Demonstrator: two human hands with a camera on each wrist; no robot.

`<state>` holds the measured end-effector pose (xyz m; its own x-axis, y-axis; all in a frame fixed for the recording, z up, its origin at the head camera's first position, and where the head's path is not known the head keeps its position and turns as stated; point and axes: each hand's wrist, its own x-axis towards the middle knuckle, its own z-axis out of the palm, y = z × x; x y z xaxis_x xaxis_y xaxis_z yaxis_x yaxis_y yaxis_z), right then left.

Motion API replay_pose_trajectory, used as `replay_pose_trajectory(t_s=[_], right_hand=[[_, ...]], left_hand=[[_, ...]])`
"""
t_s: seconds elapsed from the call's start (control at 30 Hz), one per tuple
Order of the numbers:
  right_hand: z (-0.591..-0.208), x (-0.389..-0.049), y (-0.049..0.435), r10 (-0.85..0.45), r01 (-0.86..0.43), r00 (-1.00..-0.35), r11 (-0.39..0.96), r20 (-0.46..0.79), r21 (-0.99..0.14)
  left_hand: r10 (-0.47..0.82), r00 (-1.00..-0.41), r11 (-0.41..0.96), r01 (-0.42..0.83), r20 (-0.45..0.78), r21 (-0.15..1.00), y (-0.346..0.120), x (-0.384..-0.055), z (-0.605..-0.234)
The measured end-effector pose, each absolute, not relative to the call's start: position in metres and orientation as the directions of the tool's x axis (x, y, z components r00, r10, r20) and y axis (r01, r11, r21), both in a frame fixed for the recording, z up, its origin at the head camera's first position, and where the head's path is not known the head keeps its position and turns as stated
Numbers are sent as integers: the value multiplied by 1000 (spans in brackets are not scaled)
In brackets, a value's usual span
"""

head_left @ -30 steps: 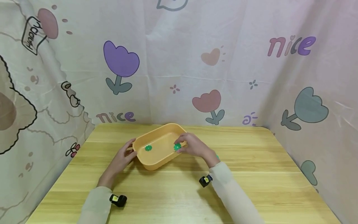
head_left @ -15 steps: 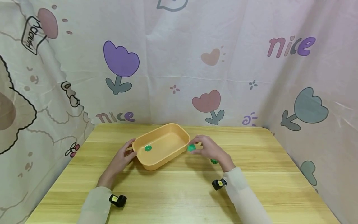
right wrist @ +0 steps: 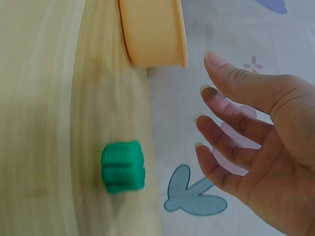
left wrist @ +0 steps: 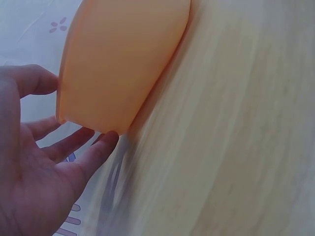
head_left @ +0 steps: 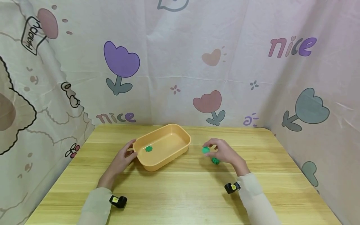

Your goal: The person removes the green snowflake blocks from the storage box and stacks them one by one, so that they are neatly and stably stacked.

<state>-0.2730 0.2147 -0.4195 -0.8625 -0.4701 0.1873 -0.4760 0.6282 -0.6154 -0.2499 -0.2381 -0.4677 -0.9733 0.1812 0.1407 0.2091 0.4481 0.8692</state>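
Note:
A yellow-orange tub (head_left: 161,162) with rounded corners stands at an angle on the table. My left hand (head_left: 123,159) holds its left end; in the left wrist view the thumb is at the rim and other fingertips touch the tub (left wrist: 113,69) lower down. Inside lies a green scalloped piece (head_left: 148,149). To the right of the tub, my right hand (head_left: 223,150) pinches a light green piece (head_left: 206,150) between thumb and fingers. That piece is mostly hidden in the right wrist view. Another ribbed green piece (right wrist: 123,167) sits on the table beneath this hand.
The wooden table (head_left: 174,197) extends to both sides and toward the front. A patterned cloth (head_left: 168,62) hangs behind it and along the sides. Small black cameras (head_left: 118,202) are strapped at both wrists.
My right hand has moved out of the tub to the right, carrying the green piece. The green piece on the table has come into fuller view. My left hand and the tub stay in place.

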Motion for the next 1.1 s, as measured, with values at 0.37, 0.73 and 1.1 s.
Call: replay_pose_trajectory(t_s=[0.37,0.73,1.1], right_hand=[[-434,-269,243,-435,-428,-887,649,155,-629],[-444,-270,260,-430,-379,-896,616,108,-690],[-458,-274,266,-456,-359,-887,580,73,-732]], left_hand=[[177,-974,476,209,140,854,-238,-249,-469],[180,-975,479,205,133,854,-238,-248,-469],[181,-974,472,206,135,857,-239,-251,-471]])
